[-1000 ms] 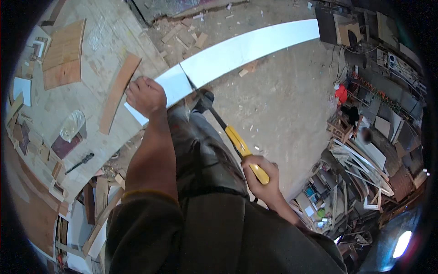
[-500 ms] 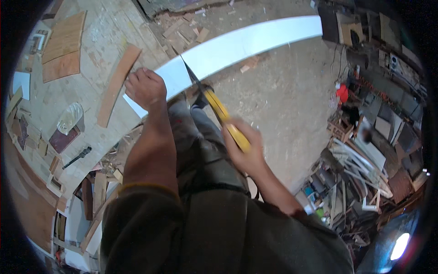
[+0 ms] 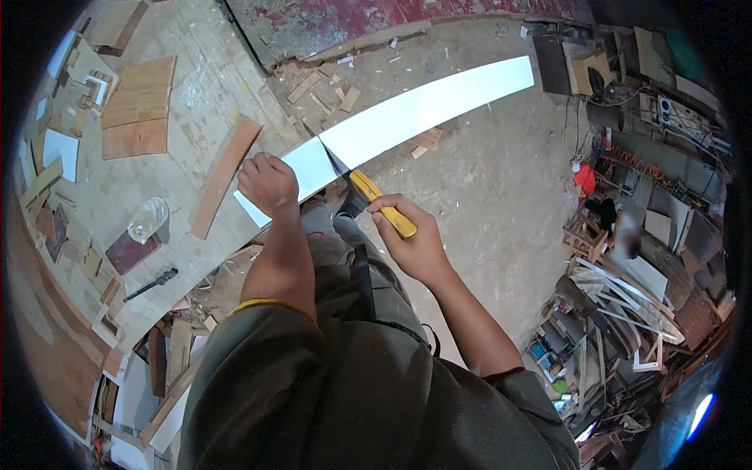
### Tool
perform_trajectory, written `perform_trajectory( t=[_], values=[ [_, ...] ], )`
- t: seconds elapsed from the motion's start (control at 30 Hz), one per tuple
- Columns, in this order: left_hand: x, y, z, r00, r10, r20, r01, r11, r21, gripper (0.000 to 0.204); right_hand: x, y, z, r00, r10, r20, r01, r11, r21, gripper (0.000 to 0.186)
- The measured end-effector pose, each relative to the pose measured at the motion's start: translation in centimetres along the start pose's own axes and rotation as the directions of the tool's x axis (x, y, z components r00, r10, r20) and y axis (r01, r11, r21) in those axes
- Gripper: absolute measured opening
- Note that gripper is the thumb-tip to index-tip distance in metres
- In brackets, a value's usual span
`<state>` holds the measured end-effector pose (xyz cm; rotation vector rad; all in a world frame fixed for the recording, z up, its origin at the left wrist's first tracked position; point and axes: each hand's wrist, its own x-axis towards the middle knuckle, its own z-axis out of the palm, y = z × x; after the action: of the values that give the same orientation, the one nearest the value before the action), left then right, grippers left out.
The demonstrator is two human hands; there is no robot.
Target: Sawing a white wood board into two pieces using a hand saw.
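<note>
A long white board (image 3: 431, 102), curved along its far edge, reaches from the worktable out over the floor to the upper right. My left hand (image 3: 269, 182), fingers curled, presses down on its table end and grips it there. In my right hand (image 3: 411, 239) is the yellow handle of a handsaw (image 3: 365, 186). The saw's dark, narrow blade crosses the board just right of my left hand, in line with a cut across the white face. A brown wooden strip (image 3: 223, 188) lies on the table beside my left hand.
On the worktable (image 3: 200, 94) sit a plywood panel (image 3: 139, 110), a clear plastic container (image 3: 147, 219) and a black tool (image 3: 151, 284). Wood scraps (image 3: 348, 98) litter the concrete floor. Stacked timber and frames (image 3: 627, 298) line the right side.
The saw has gone forward, its handle now closer to the board's near edge. My left hand keeps its place on the board. The whole view has shifted, showing more of the far floor.
</note>
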<state>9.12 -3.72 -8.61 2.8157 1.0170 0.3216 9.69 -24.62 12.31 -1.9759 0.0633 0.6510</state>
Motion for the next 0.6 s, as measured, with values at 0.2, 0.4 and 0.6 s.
perform_trajectory(
  t=[0.2, 0.4, 0.6],
  values=[
    [0.2, -0.1, 0.3, 1.000, 0.010, -0.015, -0.010, 0.999, -0.036, 0.015, 1.3, -1.8, 0.0, 0.999, 0.041, -0.009, -0.041, 0.999, 0.009, 0.014],
    [0.4, 0.1, -0.2, 1.000, 0.006, 0.015, -0.005, 1.000, -0.014, 0.014, 5.5, -5.6, 1.3, 1.000, 0.006, 0.016, -0.005, 0.995, -0.097, 0.017],
    [0.4, 0.1, -0.2, 1.000, 0.001, 0.026, -0.001, 1.000, -0.025, 0.014, 13.9, -7.5, 0.1, 0.959, 0.214, 0.183, -0.165, 0.953, -0.254, 0.026]
  ],
)
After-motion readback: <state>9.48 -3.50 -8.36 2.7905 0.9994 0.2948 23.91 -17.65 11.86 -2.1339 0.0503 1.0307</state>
